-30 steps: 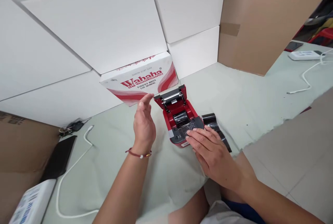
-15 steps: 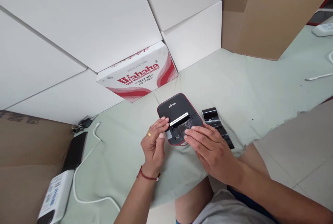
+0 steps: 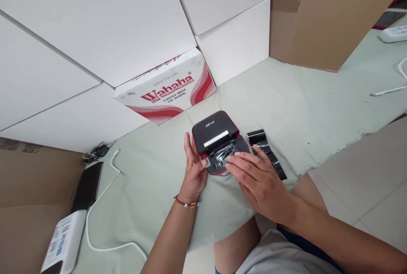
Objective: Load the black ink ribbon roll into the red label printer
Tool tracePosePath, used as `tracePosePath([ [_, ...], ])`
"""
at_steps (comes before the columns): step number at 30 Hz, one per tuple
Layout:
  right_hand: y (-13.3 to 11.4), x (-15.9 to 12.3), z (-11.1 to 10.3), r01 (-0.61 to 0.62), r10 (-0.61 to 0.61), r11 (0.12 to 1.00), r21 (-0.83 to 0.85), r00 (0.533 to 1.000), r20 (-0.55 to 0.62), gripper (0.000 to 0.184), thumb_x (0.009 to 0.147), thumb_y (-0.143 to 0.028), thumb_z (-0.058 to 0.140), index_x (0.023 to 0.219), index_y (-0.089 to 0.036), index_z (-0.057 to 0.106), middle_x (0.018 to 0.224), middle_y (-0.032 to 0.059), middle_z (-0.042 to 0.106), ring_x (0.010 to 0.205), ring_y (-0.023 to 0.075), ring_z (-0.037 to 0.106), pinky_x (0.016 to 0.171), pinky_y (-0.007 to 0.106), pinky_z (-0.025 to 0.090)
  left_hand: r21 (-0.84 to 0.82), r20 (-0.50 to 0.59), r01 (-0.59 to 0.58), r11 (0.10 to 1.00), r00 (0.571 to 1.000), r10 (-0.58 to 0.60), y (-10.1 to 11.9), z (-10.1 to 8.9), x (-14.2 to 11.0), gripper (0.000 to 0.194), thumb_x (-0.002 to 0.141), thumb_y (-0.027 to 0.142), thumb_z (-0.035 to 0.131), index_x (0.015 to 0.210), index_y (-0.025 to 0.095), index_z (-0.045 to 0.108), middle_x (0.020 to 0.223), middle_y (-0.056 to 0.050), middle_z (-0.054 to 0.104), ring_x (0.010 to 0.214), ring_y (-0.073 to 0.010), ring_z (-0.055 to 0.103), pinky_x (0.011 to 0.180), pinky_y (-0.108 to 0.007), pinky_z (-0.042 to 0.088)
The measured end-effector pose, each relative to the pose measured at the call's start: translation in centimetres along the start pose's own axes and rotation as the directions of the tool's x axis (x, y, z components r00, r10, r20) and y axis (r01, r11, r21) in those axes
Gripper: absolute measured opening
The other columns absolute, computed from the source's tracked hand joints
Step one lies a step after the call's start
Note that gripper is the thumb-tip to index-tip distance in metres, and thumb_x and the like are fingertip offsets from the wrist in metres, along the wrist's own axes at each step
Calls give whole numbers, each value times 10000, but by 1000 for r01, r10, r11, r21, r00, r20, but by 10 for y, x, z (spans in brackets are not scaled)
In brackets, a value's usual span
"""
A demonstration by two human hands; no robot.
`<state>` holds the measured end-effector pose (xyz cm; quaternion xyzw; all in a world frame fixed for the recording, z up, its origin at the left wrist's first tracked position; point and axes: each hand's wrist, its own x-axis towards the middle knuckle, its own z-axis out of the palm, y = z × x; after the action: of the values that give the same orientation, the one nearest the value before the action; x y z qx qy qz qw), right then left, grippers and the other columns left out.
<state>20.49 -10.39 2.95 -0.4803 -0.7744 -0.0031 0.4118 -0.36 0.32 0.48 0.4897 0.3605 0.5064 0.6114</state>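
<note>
A small black printer (image 3: 211, 132) with red edges sits on the cloth-covered table, its lid tilted partly up. A white strip label (image 3: 216, 139) runs along the lid's front edge, and crinkled clear film (image 3: 224, 154) covers part of the front panel. My left hand (image 3: 194, 168) grips the printer's left side, thumb at the front corner and fingers along the raised lid. Stretched over the front right part, my right hand (image 3: 254, 176) rests its fingertips on the film, the other fingers spread. Just right of the printer lies a curled glossy black strip (image 3: 265, 149), partly behind the right hand.
Behind stand a Wahaba water carton (image 3: 171, 89), stacked white boxes (image 3: 235, 45) and a brown cardboard box (image 3: 305, 23). At left lie keys (image 3: 100, 151), a black phone-like slab (image 3: 87, 187), a white cable (image 3: 104, 246) and a white power strip-like block (image 3: 65, 240).
The printer's lid has tilted up from lying flat. My left hand has shifted from the lid's top to the printer's left side. The right hand has stayed nearly in place.
</note>
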Motion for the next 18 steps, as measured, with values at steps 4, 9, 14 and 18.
tracePosePath([
  [4, 2, 12, -11, 12, -12, 1000, 14, 1000, -7, 307, 1100, -157, 558, 1364, -188, 711, 1408, 64, 793, 1358, 209, 670, 1364, 465, 311, -16, -15, -77, 997, 997, 77, -11, 10, -2, 932, 873, 469, 818, 1689, 499, 368, 1864, 38, 281, 1748, -302, 230, 1410, -473, 277],
  [9, 23, 71, -29, 4, -15, 997, 80, 990, 142, 311, 1150, -315, 491, 1130, -198, 778, 1167, 84, 841, 1056, 212, 762, 1042, 376, 573, 6, -2, -151, 989, 989, 151, -20, 10, 2, 880, 897, 493, 774, 1682, 473, 377, 1844, 15, 325, 1728, -322, 278, 1399, -504, 306],
  [14, 31, 157, -16, -53, 245, 950, -309, 743, 623, 296, 1092, -234, 516, 1200, -198, 790, 1230, 111, 826, 1080, 280, 781, 834, 346, 560, 33, 15, -159, 987, 987, 159, -26, 3, 8, 936, 852, 563, 803, 1676, 427, 381, 1812, -41, 381, 1695, -346, 343, 1371, -513, 363],
  [18, 19, 192, 9, 97, 311, 901, -424, 536, 784, 292, 971, -99, 608, 1165, -143, 822, 1207, 193, 831, 1142, 326, 785, 864, 367, 576, 10, 20, -164, 986, 986, 163, -29, 0, 12, 953, 820, 555, 834, 1657, 406, 402, 1814, -55, 373, 1698, -355, 336, 1369, -516, 362],
])
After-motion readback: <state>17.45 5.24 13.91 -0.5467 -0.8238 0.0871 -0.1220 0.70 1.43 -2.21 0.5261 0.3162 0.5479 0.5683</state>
